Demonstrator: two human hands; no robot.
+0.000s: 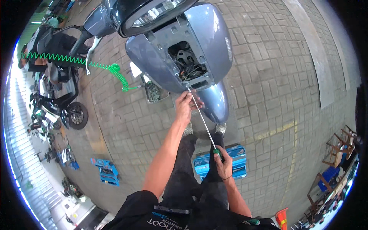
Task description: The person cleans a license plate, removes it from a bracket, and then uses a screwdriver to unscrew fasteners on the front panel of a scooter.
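My right hand [224,165] wraps the green handle [217,151] of a long screwdriver [204,123], fingers closed around the grip. The tool slants away from me, its far end just at the lower edge of the scooter's blue-grey front panel [211,40], near the open cavity [188,61] where wiring shows. My left hand [184,105] is up by that end, thumb and fingers drawn in beside the shaft; I cannot tell whether they pinch the metal itself or something small at the tip.

I judge the screwdriver light for its length, with a stiff, straight shaft — bare metal, probably smooth enough to slide between fingertips. The handle is the place for the firm hold and the turning; near the tip, 2 fingers should do as a loose guide. With so long a reach, a small tilt at the handle would swing the tip noticeably. The panel and the glossy mudguard [215,102] below look easy to scratch — I'd treat both as delicate.
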